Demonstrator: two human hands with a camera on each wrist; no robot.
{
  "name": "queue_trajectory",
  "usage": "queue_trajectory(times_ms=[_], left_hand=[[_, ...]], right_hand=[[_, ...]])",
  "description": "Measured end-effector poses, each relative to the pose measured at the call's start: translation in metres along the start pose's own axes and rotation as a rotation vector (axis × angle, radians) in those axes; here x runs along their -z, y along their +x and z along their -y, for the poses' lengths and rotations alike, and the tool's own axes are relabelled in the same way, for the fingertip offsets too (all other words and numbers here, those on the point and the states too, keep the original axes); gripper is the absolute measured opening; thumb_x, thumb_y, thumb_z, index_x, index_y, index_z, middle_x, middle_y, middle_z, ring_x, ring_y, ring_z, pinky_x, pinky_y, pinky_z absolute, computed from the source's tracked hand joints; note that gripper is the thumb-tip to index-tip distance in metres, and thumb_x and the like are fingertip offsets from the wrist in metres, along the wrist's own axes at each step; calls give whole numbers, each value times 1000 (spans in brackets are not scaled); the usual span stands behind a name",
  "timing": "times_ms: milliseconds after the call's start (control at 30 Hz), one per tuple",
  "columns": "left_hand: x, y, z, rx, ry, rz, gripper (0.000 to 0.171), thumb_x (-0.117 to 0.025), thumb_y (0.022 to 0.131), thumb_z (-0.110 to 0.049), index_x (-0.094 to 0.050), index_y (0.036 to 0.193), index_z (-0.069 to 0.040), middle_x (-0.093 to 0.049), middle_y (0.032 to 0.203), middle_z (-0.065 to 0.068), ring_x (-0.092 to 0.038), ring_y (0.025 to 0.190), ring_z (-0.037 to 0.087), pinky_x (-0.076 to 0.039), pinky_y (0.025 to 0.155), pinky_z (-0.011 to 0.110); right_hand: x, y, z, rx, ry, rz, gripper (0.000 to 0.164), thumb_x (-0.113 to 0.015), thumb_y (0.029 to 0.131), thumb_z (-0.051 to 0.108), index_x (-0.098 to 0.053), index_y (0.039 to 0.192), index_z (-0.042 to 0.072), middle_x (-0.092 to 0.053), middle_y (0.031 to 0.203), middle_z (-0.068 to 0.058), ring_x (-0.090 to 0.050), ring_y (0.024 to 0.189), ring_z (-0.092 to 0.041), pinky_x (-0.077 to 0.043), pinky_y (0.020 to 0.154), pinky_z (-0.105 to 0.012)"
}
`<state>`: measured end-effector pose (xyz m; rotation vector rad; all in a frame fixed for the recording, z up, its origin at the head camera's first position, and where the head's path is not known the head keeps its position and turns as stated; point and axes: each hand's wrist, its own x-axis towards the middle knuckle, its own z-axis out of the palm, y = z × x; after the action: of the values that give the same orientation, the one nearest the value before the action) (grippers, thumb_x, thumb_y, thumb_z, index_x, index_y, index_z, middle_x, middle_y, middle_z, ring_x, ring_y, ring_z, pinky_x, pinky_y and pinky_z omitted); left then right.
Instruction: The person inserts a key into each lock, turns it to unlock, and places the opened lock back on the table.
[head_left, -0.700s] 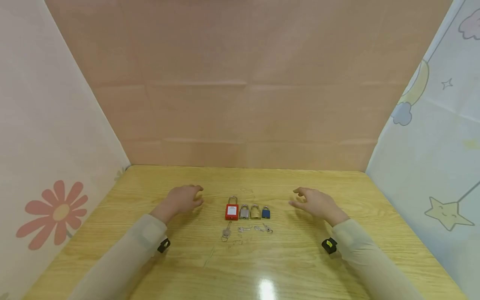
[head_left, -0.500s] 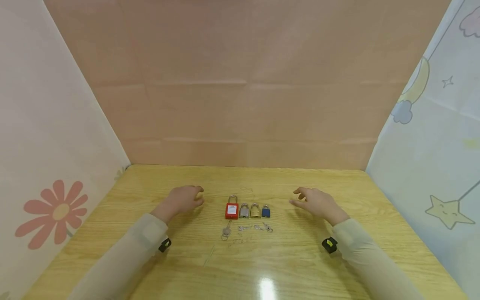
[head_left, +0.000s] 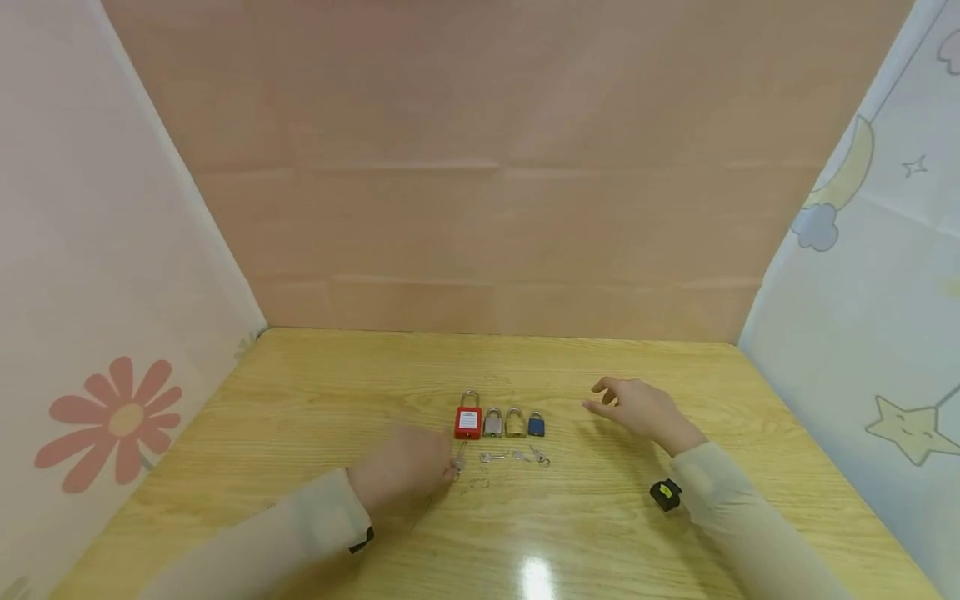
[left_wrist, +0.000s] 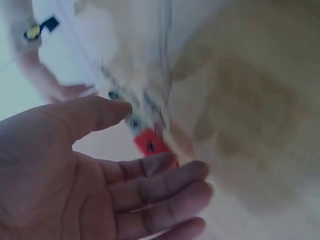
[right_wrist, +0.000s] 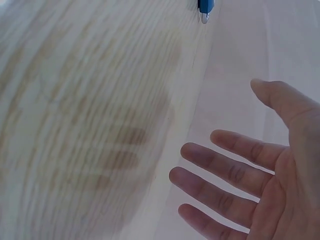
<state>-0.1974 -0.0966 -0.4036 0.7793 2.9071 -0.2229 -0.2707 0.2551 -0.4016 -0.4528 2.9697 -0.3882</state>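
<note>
My left hand reaches in low beside a key with a ring, partly covering it. In the left wrist view that hand has its thumb apart from its loosely bent fingers, and nothing shows in its grasp. A red padlock with a white label lies just beyond the key. To its right are a silver padlock, a brass padlock and a small blue padlock. My right hand hovers right of the row, fingers loosely extended, holding nothing.
More keys lie below the other padlocks: one single key, another small key, and a key with a ring. All rest on a wooden table. A plain backdrop stands behind, with patterned panels at both sides.
My left hand has moved right and toward me, from left of the red padlock to the key below it. The right hand has stayed nearly still; the padlocks have not moved.
</note>
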Motion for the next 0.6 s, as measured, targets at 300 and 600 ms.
queue_trajectory(times_ms=[300,600], left_hand=[[-18,9,-17,-15,121,16,41,-51,95,-52,-60,86,-13,-49,63,-3,-46,53,9,-46,47,29],[-15,19,-27,7,281,98,44,-44,101,-48,-60,78,-15,-48,62,-3,-44,51,9,-49,47,29]], right_hand=[[2,0,-4,16,2,-20,54,-53,96,51,-58,127,8,-69,108,-11,-67,94,-30,-54,70,-46],[1,1,-7,17,9,-17,55,-53,95,52,-58,128,8,-69,108,-11,-67,92,-28,-54,69,-45]])
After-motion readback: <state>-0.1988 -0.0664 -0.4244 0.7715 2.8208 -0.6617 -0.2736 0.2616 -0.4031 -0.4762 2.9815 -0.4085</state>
